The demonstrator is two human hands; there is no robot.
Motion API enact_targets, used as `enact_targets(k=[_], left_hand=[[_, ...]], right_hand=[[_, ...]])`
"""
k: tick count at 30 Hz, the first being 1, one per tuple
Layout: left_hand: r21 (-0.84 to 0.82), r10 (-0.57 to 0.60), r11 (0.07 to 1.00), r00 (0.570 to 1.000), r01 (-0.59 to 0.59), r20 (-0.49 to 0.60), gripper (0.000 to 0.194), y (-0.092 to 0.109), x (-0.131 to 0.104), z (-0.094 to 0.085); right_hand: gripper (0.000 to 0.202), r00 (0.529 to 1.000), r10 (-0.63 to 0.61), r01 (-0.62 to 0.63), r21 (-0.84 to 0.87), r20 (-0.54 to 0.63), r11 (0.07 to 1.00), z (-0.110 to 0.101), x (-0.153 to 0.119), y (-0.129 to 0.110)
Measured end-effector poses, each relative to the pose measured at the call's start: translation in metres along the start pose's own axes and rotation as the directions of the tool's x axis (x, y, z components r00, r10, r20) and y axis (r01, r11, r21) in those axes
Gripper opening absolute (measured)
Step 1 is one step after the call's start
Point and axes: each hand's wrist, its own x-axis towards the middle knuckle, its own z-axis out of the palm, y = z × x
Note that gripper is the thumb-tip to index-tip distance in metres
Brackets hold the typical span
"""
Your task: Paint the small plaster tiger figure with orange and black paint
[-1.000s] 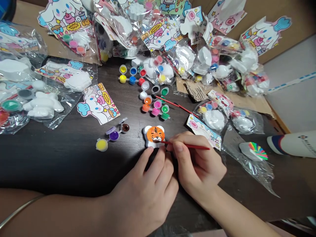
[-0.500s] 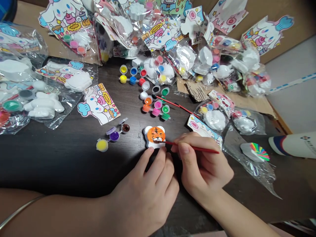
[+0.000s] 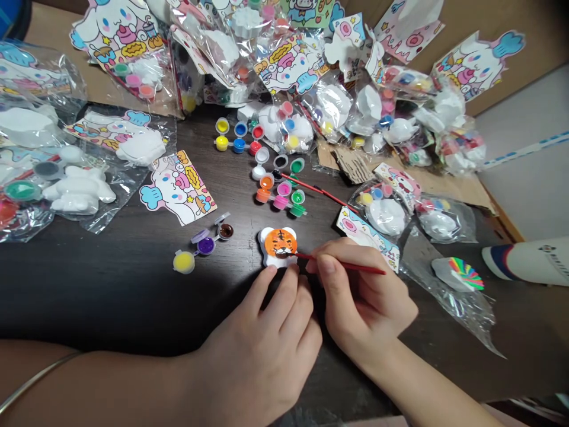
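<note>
On the dark tabletop [image 3: 213,308], head view: tiger-face figurine [image 3: 281,240] sits below the paint pots, painted side up, ears toward 12 o'clock, chin toward 6; roughly as wide as tall, no clear long axis. Red brush [image 3: 367,269] lies slantwise across its muzzle, long axis about 9 to 3 o'clock, handle end a touch lower, bristles pointing 9; contact too small to tell.

Left hand [image 3: 271,341]: back up, fingers partly spread and bent, tips against figurine's lower edge; thumb hidden, can't tell if it grips. Figurine at this hand's 12 o'clock, touching.

Right hand [image 3: 367,296]: thumb and fingers pinch the brush mid-handle. Figurine at its 10 o'clock, just beside; bristle end juts out that way.

Around figurine: orange-pink-green pots [image 3: 280,201] at 12; spare brush [image 3: 311,187] at 1, bristles pointing 10; yellow-blue-red pots [image 3: 239,144] at 11; printed card [image 3: 182,187] at 10; purple pot [image 3: 205,245] at 9; white cup [image 3: 528,261] at 3, well apart.
</note>
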Motion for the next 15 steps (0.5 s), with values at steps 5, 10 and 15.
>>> enact_targets(k=[5,10,15], left_hand=[[0.000,-0.003,1.000,1.000,0.003,-0.005,0.033,-0.0001,-0.0010,0.0005],[-0.001,0.002,1.000,1.000,-0.002,0.001,0.033,0.0002,-0.0007,0.0003],[-0.002,0.003,1.000,1.000,-0.003,0.001,0.034,0.0000,0.0002,0.0003]], right_hand=[[0.025,1.000,-0.016,0.015,0.020,0.008,1.000,-0.0002,-0.0005,0.0007],[0.024,1.000,-0.022,0.022,0.030,0.013,0.999,0.0000,-0.0010,0.0016],[0.023,1.000,-0.006,0.006,0.005,0.002,1.000,-0.0003,-0.0009,0.0003]])
